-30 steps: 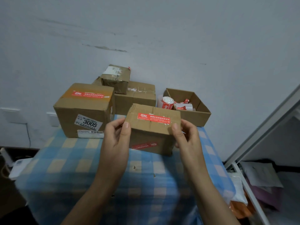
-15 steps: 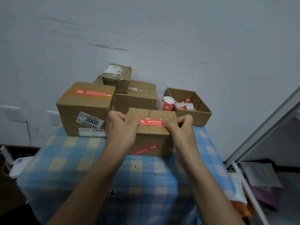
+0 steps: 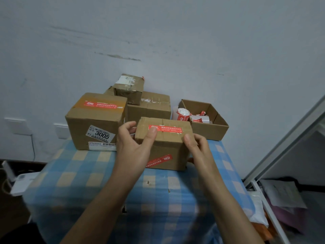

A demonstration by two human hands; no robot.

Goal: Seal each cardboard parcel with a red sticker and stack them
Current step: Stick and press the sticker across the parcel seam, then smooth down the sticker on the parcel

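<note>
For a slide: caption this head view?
Left hand and right hand hold a brown cardboard parcel sealed with a red sticker.

I am seeing the checked table (image 3: 84, 175) carrying a big box (image 3: 95, 124), a flat box (image 3: 151, 110), an open box (image 3: 209, 132) and a small parcel (image 3: 169, 148).
</note>
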